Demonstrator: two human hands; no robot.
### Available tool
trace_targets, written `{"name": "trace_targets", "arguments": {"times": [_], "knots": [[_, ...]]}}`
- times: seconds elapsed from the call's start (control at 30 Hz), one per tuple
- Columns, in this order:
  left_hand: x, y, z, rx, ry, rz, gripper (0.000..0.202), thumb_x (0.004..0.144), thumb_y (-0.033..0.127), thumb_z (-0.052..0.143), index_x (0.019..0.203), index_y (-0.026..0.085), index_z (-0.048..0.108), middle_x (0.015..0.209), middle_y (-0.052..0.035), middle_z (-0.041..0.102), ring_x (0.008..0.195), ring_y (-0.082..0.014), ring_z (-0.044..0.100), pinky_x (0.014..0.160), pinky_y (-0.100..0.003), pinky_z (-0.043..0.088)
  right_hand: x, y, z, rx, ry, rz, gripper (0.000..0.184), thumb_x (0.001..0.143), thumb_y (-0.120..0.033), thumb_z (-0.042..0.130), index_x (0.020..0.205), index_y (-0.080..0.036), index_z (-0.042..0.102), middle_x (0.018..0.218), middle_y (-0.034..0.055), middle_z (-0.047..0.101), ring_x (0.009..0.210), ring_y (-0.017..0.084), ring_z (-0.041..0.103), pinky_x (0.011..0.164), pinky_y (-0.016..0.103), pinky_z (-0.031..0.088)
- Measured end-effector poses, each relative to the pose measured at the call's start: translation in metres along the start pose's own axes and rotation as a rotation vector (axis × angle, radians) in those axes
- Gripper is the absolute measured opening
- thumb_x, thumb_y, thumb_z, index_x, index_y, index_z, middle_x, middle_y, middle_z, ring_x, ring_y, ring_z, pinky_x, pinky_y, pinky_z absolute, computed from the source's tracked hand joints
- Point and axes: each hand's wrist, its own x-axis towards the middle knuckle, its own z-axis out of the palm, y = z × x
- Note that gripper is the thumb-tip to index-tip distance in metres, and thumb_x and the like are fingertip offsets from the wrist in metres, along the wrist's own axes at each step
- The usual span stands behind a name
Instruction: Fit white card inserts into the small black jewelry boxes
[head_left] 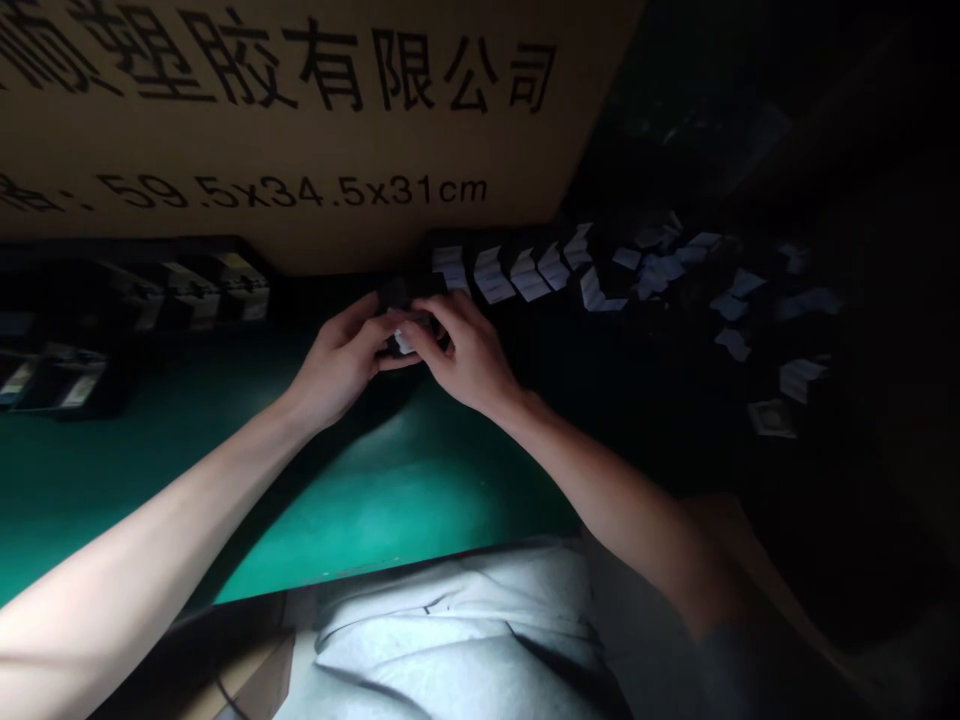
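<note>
Together my left hand [335, 362] and my right hand [470, 352] close around a small black box [397, 292], just above the far part of the green table. Both thumbs meet over a small white piece [403, 343] at the near side of the box; its kind is too dark and too covered to make out. The fingers hide much of the box. Directly beyond my right hand stands a row of folded white paper slips [493, 277].
A large printed cardboard carton [315, 150] walls off the back. To the left are several dark open boxes [225, 285] with pale contents. Loose paper slips [660, 270] lie scattered at the right, in deep shadow. The green table's [390, 490] near edge runs along my lap.
</note>
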Motion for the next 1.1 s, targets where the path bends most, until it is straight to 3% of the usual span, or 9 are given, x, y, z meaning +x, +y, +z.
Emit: {"name": "trace_targets", "arguments": {"times": [0.2,0.33,0.43,0.57,0.87,1.1], "knots": [[0.001,0.005,0.002,0.009,0.024,0.019,0.022,0.083,0.026,0.075,0.102,0.018,0.067,0.097,-0.0049,0.073,0.088,-0.0202,0.074,0.080,-0.035,0.067,-0.001,0.000,0.001,-0.035,-0.008,-0.065,0.029,0.110,-0.035,0.045,0.124,-0.027,0.070,0.110,0.0064,0.066,0.099,0.016,0.068,0.087,0.028,0.061],[0.003,0.008,0.003,0.018,0.055,-0.053,0.018,0.087,0.025,0.068,0.102,0.016,0.066,0.094,-0.0061,0.074,0.081,-0.0198,0.073,0.069,-0.032,0.067,-0.001,-0.001,-0.002,-0.083,-0.017,-0.107,0.032,0.110,-0.030,0.044,0.129,-0.028,0.070,0.102,0.0057,0.068,0.096,0.017,0.069,0.089,0.030,0.060],[0.003,0.007,0.001,0.093,0.009,-0.082,0.019,0.088,0.028,0.069,0.103,0.016,0.065,0.096,-0.0066,0.073,0.084,-0.0203,0.073,0.065,-0.030,0.066,-0.001,-0.001,-0.005,-0.200,-0.016,-0.094,0.033,0.110,-0.028,0.045,0.130,-0.027,0.070,0.098,0.0048,0.071,0.093,0.016,0.070,0.088,0.027,0.057],[0.001,0.004,-0.002,0.204,-0.073,-0.066,0.025,0.092,0.035,0.070,0.109,0.018,0.065,0.102,-0.0067,0.074,0.093,-0.0227,0.073,0.066,-0.030,0.067,-0.001,-0.003,-0.009,-0.400,-0.033,-0.093,0.032,0.110,-0.026,0.045,0.120,-0.022,0.075,0.091,0.0026,0.075,0.084,0.013,0.071,0.076,0.021,0.051],[-0.002,0.006,-0.003,0.332,-0.111,-0.024,0.032,0.095,0.042,0.069,0.113,0.016,0.066,0.097,-0.0061,0.073,0.091,-0.0234,0.074,0.063,-0.029,0.066,0.002,-0.009,-0.020,-0.587,-0.133,-0.176,0.026,0.109,-0.021,0.046,0.108,-0.018,0.071,0.081,0.0010,0.074,0.071,0.012,0.068,0.060,0.024,0.038],[0.000,0.002,-0.005,0.326,-0.100,-0.021,0.035,0.094,0.036,0.064,0.123,0.017,0.059,0.091,-0.0042,0.073,0.074,-0.0205,0.073,0.056,-0.027,0.062,0.000,-0.004,-0.011,-0.556,0.016,-0.346,0.029,0.111,-0.027,0.039,0.093,-0.018,0.059,0.070,-0.0018,0.063,0.066,0.009,0.064,0.059,0.024,0.038]]}}
